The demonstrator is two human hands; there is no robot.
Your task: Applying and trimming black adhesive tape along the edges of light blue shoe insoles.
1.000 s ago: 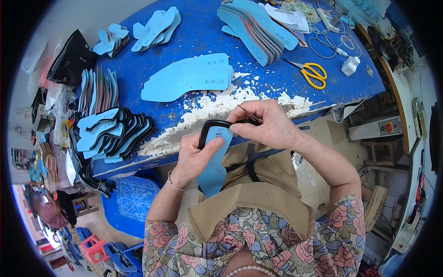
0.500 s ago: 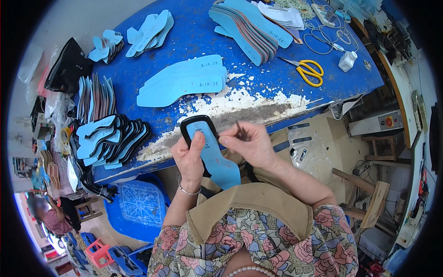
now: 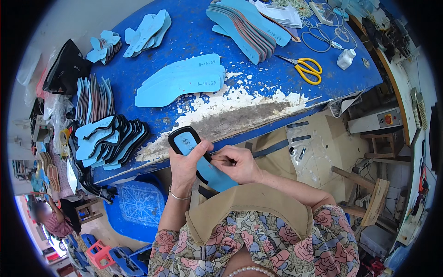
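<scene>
A light blue insole piece (image 3: 186,140) with a black edging strip (image 3: 171,136) round its rounded end is held over my lap, just off the table's near edge. My left hand (image 3: 184,170) is closed on its left side, thumb lying across the blue face. On the opposite side, my right hand (image 3: 241,164) is closed with its fingertips pinched at the black strip along the rim. The lower end of the insole piece runs down to my tan apron (image 3: 249,198).
Black-edged insole pieces (image 3: 113,141) lie piled on the blue table (image 3: 194,34) at left. Plain blue insoles (image 3: 180,82) fan out ahead. Yellow-handled scissors (image 3: 307,72), a white bottle (image 3: 346,59) and a thick insole stack (image 3: 247,32) sit farther back. A blue stool (image 3: 138,203) stands lower left.
The insole piece has come nearer to me and slightly left. My right hand has moved down and left along its rim, and its fingers are now pinched closer against the edging.
</scene>
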